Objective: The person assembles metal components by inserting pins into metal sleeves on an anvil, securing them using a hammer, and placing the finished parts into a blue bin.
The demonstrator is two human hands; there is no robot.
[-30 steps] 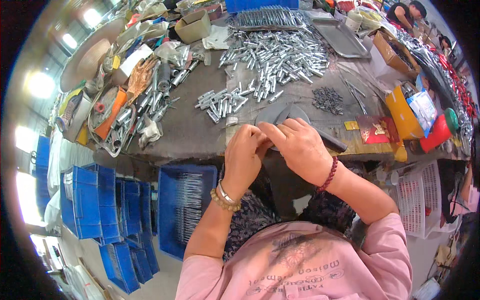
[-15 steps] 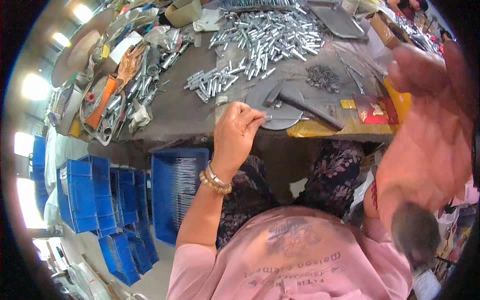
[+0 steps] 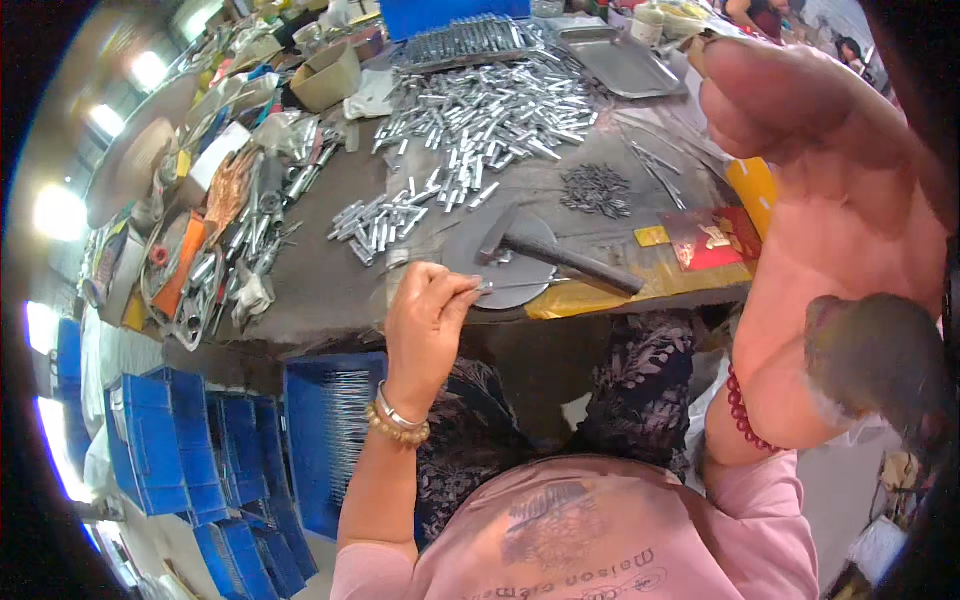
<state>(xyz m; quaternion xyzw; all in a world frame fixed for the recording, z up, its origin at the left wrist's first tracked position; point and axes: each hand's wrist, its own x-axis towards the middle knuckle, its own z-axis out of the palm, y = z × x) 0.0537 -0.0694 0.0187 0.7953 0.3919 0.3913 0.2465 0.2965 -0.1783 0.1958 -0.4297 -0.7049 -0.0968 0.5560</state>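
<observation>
Over the table's front edge, my left hand (image 3: 428,312) is closed in a pinch on the near end of a thin metal rod (image 3: 525,286). The rod reaches to the right across a round grey plate (image 3: 462,250). A hammer (image 3: 585,265) rests on that plate, its head on the disc and its dark handle slanting toward me. My right hand (image 3: 830,150) is raised close to the camera at the upper right. Its fingers are curled together; what they hold, if anything, is hidden. A blurred dark shape (image 3: 875,350) covers part of that wrist.
Many small metal tubes (image 3: 500,115) are heaped behind the plate, with small dark pieces (image 3: 596,190) to their right. Farther back are a metal tray (image 3: 625,65) and a rack of rods (image 3: 465,42). Tools (image 3: 262,205) crowd the left; blue crates (image 3: 165,440) stand below.
The whole view has shifted, so the table sits lower and farther left. My right hand appears higher in the picture, still raised. The left hand keeps its pinch on the rod.
</observation>
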